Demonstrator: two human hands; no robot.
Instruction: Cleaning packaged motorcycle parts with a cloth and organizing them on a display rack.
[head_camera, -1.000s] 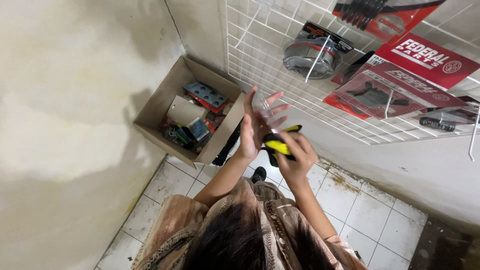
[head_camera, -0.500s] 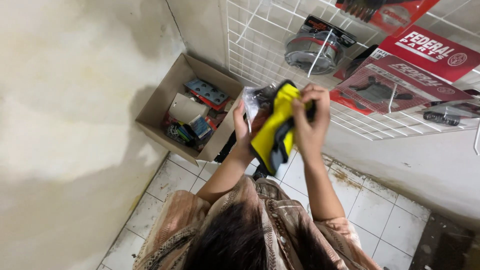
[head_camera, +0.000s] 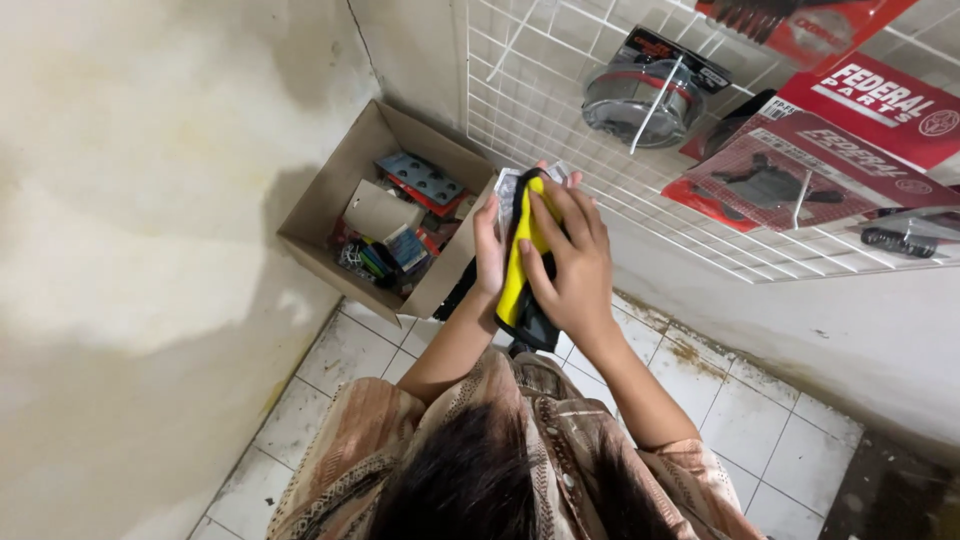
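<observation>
We hold a yellow and black package (head_camera: 518, 262) upright in both hands, close in front of the white wire grid panel (head_camera: 520, 90) on the wall, above the tiled floor (head_camera: 740, 420). Our right hand (head_camera: 565, 265) wraps over its front face, fingers (head_camera: 560, 215) curled across the yellow part, the grip closed on it. Our left hand (head_camera: 489, 248) lies along its left side, fingers straight and pressed flat against the edge, so the package sits pinched between the two hands. Behind the top of the package a clear plastic wrapper (head_camera: 507, 190) shows, touching the left fingertips; we cannot tell whether it belongs to the package.

Just left of our hands an open cardboard box (head_camera: 330, 200) leans in the corner where the two walls meet, its near wall close to our left wrist. It holds a grey-blue carded part (head_camera: 420, 178), a folded brown card (head_camera: 380, 213) and small mixed packs.

On the grid panel, up and right of our hands, hang a round metal part in clear wrap (head_camera: 640, 95) and red carded packs (head_camera: 790, 170) on hooks. Our patterned sleeves (head_camera: 560, 450) fill the lower edge of the view
</observation>
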